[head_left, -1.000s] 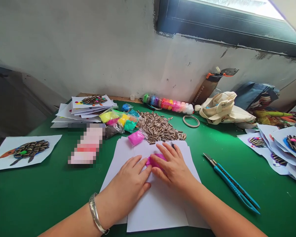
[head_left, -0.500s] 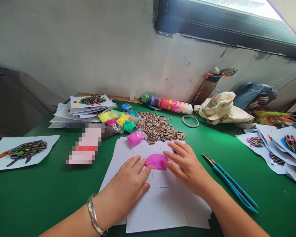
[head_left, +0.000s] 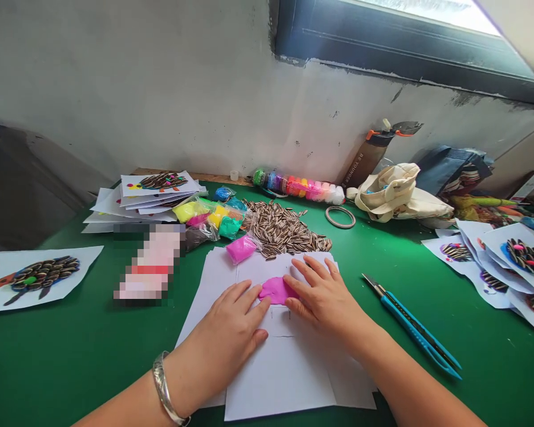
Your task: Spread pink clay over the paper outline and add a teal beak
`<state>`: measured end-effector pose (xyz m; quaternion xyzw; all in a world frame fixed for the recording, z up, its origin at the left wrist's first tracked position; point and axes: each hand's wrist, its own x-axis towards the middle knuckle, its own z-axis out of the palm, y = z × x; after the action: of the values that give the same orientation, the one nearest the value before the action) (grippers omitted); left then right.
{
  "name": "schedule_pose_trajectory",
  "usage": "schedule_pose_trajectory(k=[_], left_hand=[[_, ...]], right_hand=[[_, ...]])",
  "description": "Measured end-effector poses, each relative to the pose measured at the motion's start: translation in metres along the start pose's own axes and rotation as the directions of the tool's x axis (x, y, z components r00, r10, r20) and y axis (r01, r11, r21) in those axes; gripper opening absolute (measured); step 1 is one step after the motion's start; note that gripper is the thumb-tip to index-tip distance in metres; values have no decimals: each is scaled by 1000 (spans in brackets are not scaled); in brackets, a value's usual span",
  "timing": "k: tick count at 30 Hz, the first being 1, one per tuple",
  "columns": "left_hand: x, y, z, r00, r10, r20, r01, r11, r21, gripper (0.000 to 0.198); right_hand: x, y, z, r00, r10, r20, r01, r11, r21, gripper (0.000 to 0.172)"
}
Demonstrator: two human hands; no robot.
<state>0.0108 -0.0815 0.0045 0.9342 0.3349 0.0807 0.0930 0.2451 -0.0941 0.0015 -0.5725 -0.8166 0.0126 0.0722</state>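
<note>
The fingers of the left hand (head_left: 231,326) lie flat and loosely spread, with no grip on anything; the index fingertip touches the lower left edge of the pink clay (head_left: 273,291), and the thumb sticks out below it over the paper. The right hand (head_left: 327,299) is spread wider, likewise grasping nothing, its index finger over the clay's right end and its thumb at the lower right edge. The other right fingers fan out beyond the clay. Whether the right fingertips press down or merely rest there is hard to tell from this angle.

The clay, a flattened patch, lies between the two hands on a white sheet (head_left: 276,379). Just below it on the sheet are two short drawn marks and a thin line.

A silver bracelet (head_left: 164,385) circles the left wrist. Past the fingers, a pink packet (head_left: 241,248) sits at the paper's far edge, beside a heap of striped seeds (head_left: 285,228) and more coloured packets (head_left: 220,216). To the right, a blue cutter (head_left: 420,332) lies with its blade out on the green table (head_left: 93,344); a seed-covered picture (head_left: 44,276) lies far left.
</note>
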Motion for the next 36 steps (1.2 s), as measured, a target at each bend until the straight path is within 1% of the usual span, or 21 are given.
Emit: schedule_pose_trajectory(k=[4,8,10,15,22,27,29,33,36], left_hand=[[0,1,-2,1000,-4,13,4,1000,11,44],[0,1,-2,1000,5,-22,-5,1000,-5,43],[0,1,-2,999,2,-34,-2,1000,-7,44],[1,1,-2,1000,2,-2,-2,1000,5,45],[0,2,-2,1000,-11,25,11,1000,16,44],[1,1,-3,1000,-3,22,3,1000,8,43],[1,1,-5,1000,2,30,-2,1000,6,42],[2,1,-10,997,11,70,-12,1000,13,42],[4,2,-13,996,15,89,-17,1000,20,43]], right_hand=[[-2,5,-4,1000,3,26,-4,999,36,40],[-4,9,-2,1000,0,-7,0,1000,26,44],[-3,7,1,1000,-16,-7,16,1000,11,43],[0,3,0,999,-33,4,32,999,7,38],[1,5,-5,996,-68,61,65,996,59,40],[0,12,-5,993,-113,34,110,990,92,41],[-2,15,-9,992,-124,6,122,984,128,42],[-10,16,-22,995,-75,-70,86,980,177,38],[-13,10,-32,995,-86,-47,94,976,198,30]])
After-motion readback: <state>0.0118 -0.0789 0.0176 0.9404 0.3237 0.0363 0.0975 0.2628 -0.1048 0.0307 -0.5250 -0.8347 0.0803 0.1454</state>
